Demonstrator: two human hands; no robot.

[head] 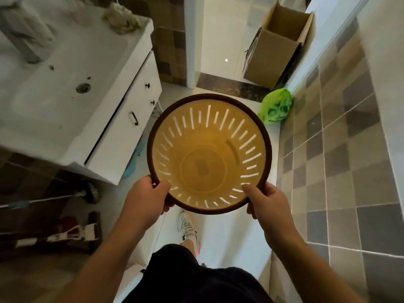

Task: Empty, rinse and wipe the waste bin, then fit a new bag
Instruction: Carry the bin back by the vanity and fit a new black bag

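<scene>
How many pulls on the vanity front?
3 on the vanity: two small knobs on the far side, one bar handle nearer. More may be hidden.

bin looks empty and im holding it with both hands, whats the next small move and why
Probably swing the bin left, over the sink, to rinse it. Both hands, left and right, grip its near rim, it looks empty with no bag inside, and the green bag already lies on the floor by the wall. The sink is close on the left.

Bin (209, 154) between sink (65, 84) left, bag (276, 108) right; box (282, 47) behind, probably doorway.
</scene>
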